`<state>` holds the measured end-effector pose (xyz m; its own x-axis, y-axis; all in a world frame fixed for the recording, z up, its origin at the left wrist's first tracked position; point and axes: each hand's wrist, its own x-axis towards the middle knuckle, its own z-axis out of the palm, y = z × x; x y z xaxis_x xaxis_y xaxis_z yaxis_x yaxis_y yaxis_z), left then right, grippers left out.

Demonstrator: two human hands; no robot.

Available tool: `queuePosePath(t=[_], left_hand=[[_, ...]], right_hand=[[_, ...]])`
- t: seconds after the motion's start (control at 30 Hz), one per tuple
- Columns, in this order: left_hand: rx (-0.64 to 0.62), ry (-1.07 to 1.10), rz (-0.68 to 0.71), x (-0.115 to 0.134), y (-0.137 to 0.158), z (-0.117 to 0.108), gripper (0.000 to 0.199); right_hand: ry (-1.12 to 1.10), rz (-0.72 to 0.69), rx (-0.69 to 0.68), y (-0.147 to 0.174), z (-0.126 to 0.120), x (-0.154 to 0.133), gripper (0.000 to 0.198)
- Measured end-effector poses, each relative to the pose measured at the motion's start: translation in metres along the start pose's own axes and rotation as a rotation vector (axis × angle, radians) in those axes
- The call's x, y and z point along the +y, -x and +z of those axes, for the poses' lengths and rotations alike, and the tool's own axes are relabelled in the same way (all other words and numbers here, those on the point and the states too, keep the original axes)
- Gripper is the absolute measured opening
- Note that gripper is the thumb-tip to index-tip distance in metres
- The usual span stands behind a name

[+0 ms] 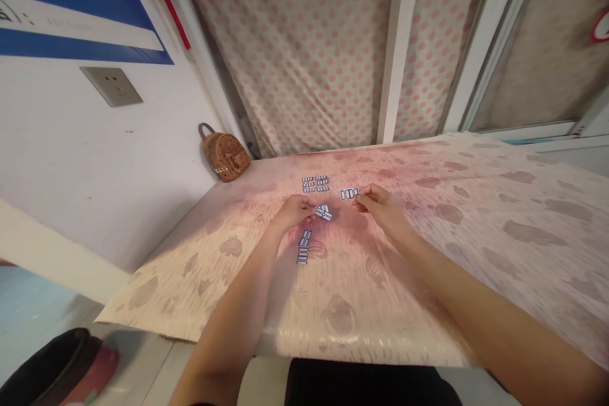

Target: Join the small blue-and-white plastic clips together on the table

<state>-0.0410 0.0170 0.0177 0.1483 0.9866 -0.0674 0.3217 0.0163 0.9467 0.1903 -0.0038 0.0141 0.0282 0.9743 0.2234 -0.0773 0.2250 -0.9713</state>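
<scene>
My left hand [295,210] pinches a fanned bunch of small blue-and-white cards [324,212] just above the table. In the fingertips of my right hand [379,203] is a single card [349,193] with white bars on blue, held out to the left. Beyond my left hand, several similar small cards [315,183] lie in neat rows in two columns. Closer to me, a short line of overlapping cards [303,248] rests on the cloth beside my left forearm. The print on the cards is too small to read.
A patterned plastic cloth [337,317] covers the table. A small brown backpack-shaped bag [227,155] stands at the back left against the wall. Dotted curtains [304,44] hang behind the table. A dark-rimmed bin [57,368] is on the floor at lower left.
</scene>
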Motion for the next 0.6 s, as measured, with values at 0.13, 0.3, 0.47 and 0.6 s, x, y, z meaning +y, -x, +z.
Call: queuePosePath(t=[0.13, 0.3, 0.47, 0.6], left_hand=[[0.031, -0.006, 0.028, -0.003, -0.003, 0.01, 0.013], [0.078, -0.076, 0.095, -0.004, -0.006, 0.02, 0.013], [0.138, -0.168, 0.119, -0.009, -0.011, 0.019, 0.017], [0.223, -0.138, 0.197, -0.008, -0.01, 0.02, 0.016]], right_hand=[[0.042, -0.024, -0.006, -0.001, -0.001, 0.002, 0.016], [0.123, -0.071, -0.011, -0.006, -0.002, 0.009, 0.017], [0.186, -0.107, -0.008, -0.004, -0.003, 0.007, 0.015], [0.191, -0.12, -0.023, 0.0, -0.001, 0.001, 0.014]])
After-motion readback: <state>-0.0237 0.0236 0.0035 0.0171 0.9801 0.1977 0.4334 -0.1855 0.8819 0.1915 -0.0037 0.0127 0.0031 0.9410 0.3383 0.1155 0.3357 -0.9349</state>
